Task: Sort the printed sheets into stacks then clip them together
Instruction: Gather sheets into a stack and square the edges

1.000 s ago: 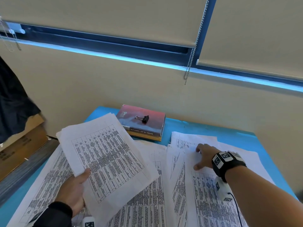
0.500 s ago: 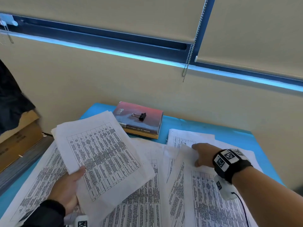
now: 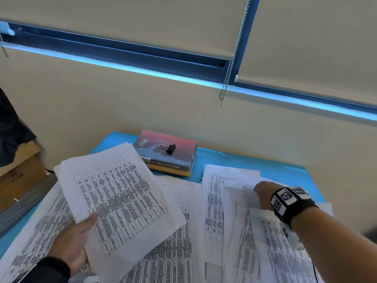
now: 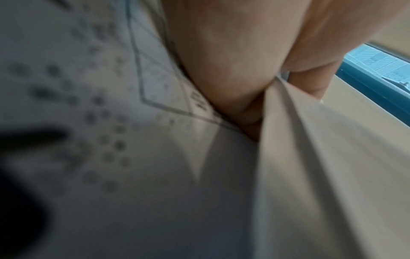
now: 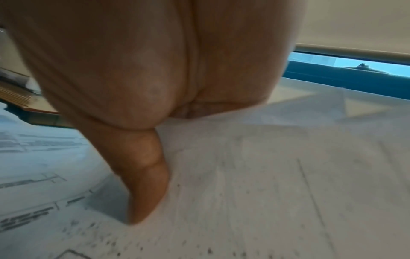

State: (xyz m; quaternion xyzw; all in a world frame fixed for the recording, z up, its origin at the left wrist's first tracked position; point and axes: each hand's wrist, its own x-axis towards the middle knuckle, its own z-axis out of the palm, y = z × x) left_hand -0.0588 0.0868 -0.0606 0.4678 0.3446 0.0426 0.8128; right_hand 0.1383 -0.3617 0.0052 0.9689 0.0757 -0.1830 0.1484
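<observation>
1. The printed sheets [image 3: 183, 231] lie spread and overlapping across most of the blue bench [image 3: 281, 170], tables of text face up, not yet in separate stacks.
2. A gathered sheaf [image 3: 118, 193] is lifted off the spread on the left side, tilted with its far corner toward the wall. It looks like the start of one stack, held clear so that more pages can be added to it.
3. The left hand [image 3: 71, 244] grips the sheaf at its near edge, thumb on the printed face and fingers curled underneath. The left wrist view shows several paper layers wedged into the crook of the thumb [image 4: 221, 70], which keeps the bundle from fanning apart.
4. The right hand [image 3: 263, 196] reaches to the far end of the right-hand pages. A sheet corner [image 3: 247, 194] stands raised just beside it, and the right wrist view shows the thumb [image 5: 146, 184] pointing down onto the paper. The fingers are hidden, so whether they pinch the sheet or only press it cannot be told. The likely aim is to peel off one page.
5. The black binder clip [image 3: 169, 148] rests on a red book [image 3: 167, 152] at the back of the bench, well apart from both hands and clear of the paper, ready for the clipping step, which is not yet begun.
</observation>
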